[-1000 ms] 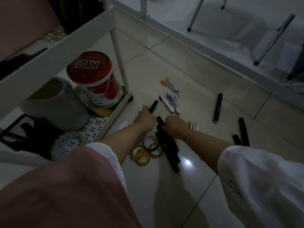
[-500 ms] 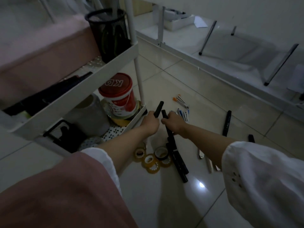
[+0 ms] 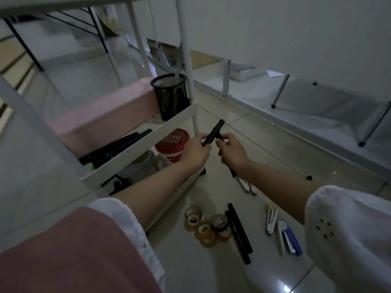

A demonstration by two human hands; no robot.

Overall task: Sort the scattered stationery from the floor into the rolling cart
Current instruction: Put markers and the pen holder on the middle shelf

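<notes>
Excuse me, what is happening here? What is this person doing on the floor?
A person is sorting stationery into a white rolling cart. The left hand holds one black marker and the right hand grips a second marker, both raised beside the cart's middle shelf, where other markers already lie. Tape rolls, two black markers and a blue stapler wait on the floor.

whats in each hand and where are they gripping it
The left hand pinches a black marker at its lower end. The right hand grips a second black marker near its upper end.
</notes>
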